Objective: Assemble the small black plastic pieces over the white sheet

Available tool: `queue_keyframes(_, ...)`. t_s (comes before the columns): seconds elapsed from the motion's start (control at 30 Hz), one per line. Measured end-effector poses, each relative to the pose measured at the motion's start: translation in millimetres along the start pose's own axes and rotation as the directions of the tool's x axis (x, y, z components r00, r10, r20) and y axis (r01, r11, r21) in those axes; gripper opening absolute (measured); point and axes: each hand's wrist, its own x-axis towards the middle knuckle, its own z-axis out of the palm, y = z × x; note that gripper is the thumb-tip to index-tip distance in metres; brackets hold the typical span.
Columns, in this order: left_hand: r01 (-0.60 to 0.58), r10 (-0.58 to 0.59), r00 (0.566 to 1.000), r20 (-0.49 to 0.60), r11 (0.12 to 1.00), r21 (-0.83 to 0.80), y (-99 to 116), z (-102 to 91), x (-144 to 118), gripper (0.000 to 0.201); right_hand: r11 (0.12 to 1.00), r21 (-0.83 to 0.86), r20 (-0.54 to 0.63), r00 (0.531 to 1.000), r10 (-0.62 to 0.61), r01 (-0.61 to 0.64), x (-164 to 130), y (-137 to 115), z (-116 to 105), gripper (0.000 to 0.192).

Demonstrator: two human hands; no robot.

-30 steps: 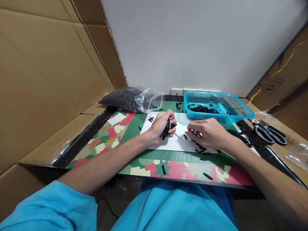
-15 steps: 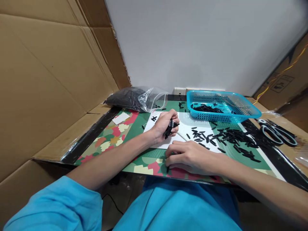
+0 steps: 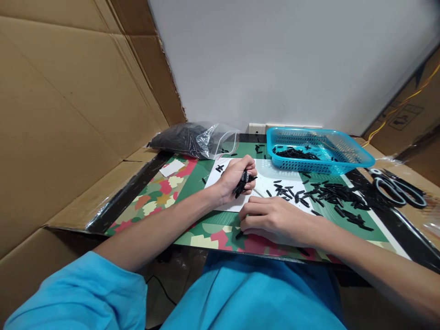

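My left hand (image 3: 235, 179) is closed around a bunch of small black plastic pieces (image 3: 242, 184), whose ends stick out between palm and fingers. It is over a white sheet (image 3: 228, 201) on the table. To its right and nearer the table's front edge, my right hand (image 3: 271, 220) is bent with curled fingers. One small black piece (image 3: 239, 234) shows at its fingertips, close above or against the patterned mat (image 3: 199, 240); the thumb is hidden. Several loose black pieces (image 3: 332, 195) lie scattered to the right, and a few crossed ones (image 3: 219, 168) lie left of my left hand.
A blue perforated basket (image 3: 319, 167) with black pieces inside stands at the back right. Scissors (image 3: 395, 190) lie at the right edge. A zip bag (image 3: 185, 140) full of dark pieces rests at the back left, near a white card (image 3: 172, 168). Cardboard (image 3: 79, 101) walls the left side.
The black piece at my right fingertips has turned from nearly upright to a slant, and my right hand has shifted slightly. My left hand keeps its hold on the bunch.
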Motion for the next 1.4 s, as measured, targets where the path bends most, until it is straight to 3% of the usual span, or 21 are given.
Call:
queue_keyframes(0.13,0.006,-0.005,0.999,0.031,1.0,-0.012,0.1,-2.0,1.4,0.027,0.989,0.121,-0.15,0.983,0.101,-0.083,-6.7,5.1,-6.2,0.018)
queue_keyframes(0.2,0.039,-0.038,0.997,0.069,0.999,-0.026,1.8,-3.1,1.2,0.029,0.974,0.194,-0.302,0.937,0.176,-0.121,-11.2,9.5,-12.7,0.013)
queue_keyframes(0.27,0.075,-0.071,0.992,0.106,0.997,-0.033,4.1,-3.2,-0.3,0.031,0.945,0.271,-0.466,0.834,0.295,-0.183,-15.2,14.4,-21.0,0.009)
queue_keyframes(0.33,0.127,-0.122,0.983,0.14,0.992,-0.027,6.1,-2.2,-2.9,0.035,0.881,0.393,-0.551,0.7,0.454,-0.263,-17.7,19.4,-29.1,0.004)
queue_keyframes(0.4,0.188,-0.182,0.966,0.183,0.982,-0.017,6.7,-0.2,-5.9,0.039,0.791,0.541,-0.553,0.587,0.591,-0.287,-18.5,24.5,-34.7,0.009)
queue_keyframes(0.47,0.206,-0.196,0.955,0.223,0.978,-0.024,6.0,2.5,-8.7,0.041,0.7,0.668,-0.504,0.538,0.676,-0.253,-18.1,29.2,-36.5,0.016)
queue_keyframes(0.6,0.14,-0.119,0.959,0.258,0.988,-0.063,3.6,6.8,-12.0,0.042,0.576,0.79,-0.39,0.553,0.736,-0.211,-16.2,34.3,-31.5,0.027)
queue_keyframes(0.73,0.14,-0.115,0.956,0.27,0.987,-0.074,2.3,6.4,-12.0,0.042,0.537,0.816,-0.334,0.583,0.741,-0.215,-13.0,30.9,-25.1,0.029)
queue_keyframes(1.07,0.194,-0.153,0.941,0.3,0.975,-0.112,4.6,5.4,-13.5,0.04,0.528,0.828,-0.309,0.63,0.712,-0.19,-11.2,27.1,-22.8,0.029)
queue_keyframes(1.4,0.225,-0.174,0.925,0.338,0.967,-0.116,1.4,2.3,-10.1,0.042,0.585,0.791,-0.372,0.618,0.692,-0.179,-12.1,24.6,-26.1,0.032)
